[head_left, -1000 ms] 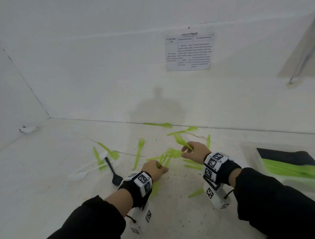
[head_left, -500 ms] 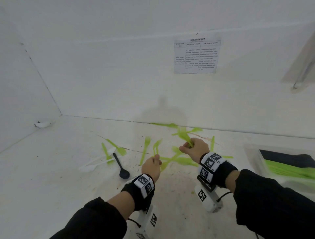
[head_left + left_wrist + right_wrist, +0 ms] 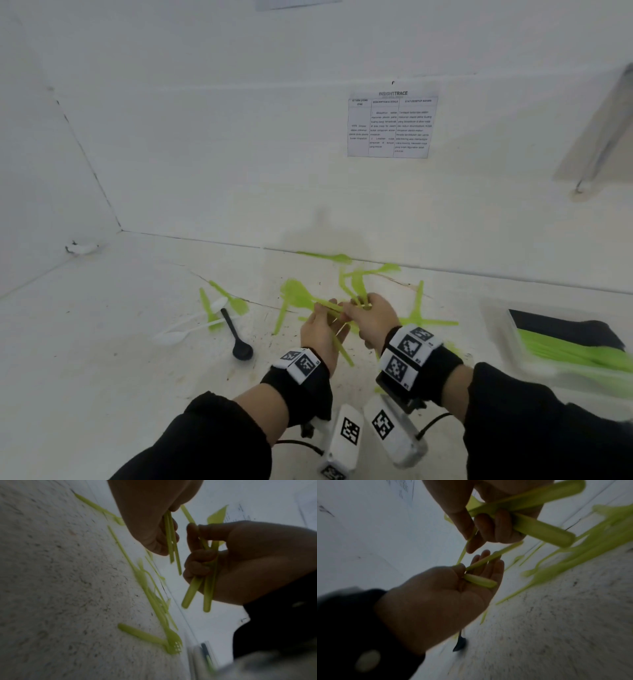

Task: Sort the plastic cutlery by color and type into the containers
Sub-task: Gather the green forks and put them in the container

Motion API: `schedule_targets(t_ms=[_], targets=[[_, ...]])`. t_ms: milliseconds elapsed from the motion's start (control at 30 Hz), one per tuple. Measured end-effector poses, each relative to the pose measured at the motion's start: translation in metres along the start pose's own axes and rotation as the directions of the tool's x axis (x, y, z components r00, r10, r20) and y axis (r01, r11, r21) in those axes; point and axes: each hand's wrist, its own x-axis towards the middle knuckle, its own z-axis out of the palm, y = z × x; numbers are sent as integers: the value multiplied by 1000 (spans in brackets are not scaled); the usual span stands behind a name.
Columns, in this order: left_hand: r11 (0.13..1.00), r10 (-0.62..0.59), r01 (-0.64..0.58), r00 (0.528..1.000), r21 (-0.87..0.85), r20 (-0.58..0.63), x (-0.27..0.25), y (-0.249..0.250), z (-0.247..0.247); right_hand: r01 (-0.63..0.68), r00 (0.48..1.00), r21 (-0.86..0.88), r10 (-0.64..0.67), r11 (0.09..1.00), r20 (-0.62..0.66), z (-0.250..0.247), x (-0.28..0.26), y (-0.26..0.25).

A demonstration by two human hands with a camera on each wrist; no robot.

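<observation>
Left hand (image 3: 322,330): raised over the table (image 3: 102,342), thumb pinning green cutlery handles (image 3: 479,580) against nearly straight fingers.
Right hand (image 3: 371,320): touching the left hand, fingers curled round more green pieces (image 3: 208,588).
Loose green cutlery (image 3: 416,308): scattered on the table beyond both hands.
Black spoon (image 3: 238,337): on the table, left of the hands.
Container (image 3: 507,346): right of the hands, holding green and dark cutlery.

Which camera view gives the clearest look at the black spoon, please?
The head view: the black spoon lies whole on the table, bowl nearest the person. The right wrist view catches only a dark blurred part; the left wrist view misses it.
</observation>
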Motion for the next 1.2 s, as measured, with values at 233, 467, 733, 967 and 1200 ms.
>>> schedule_targets(t_ms=[233, 467, 733, 967, 1200], targets=[[997, 38, -29, 992, 74, -117, -2, -1, -11, 215, 976, -127, -218, 968, -10, -5, -20, 3], [998, 10, -6, 998, 57, -68, -7, -2, -21, 260, 960, -153, -272, 953, -64, -6, -29, 13], [997, -12, 16, 999, 75, -51, -7, -4, -26, 230, 972, -276, -210, 933, 100, 8, -32, 17], [995, 35, -32, 999, 93, -37, -2, 7, -31, 113, 993, -327, -101, 938, 53, 18, -23, 15], [990, -60, 47, 994, 133, 90, 2, 9, -41, 57, 978, -127, -30, 990, 208, 33, -20, 3]])
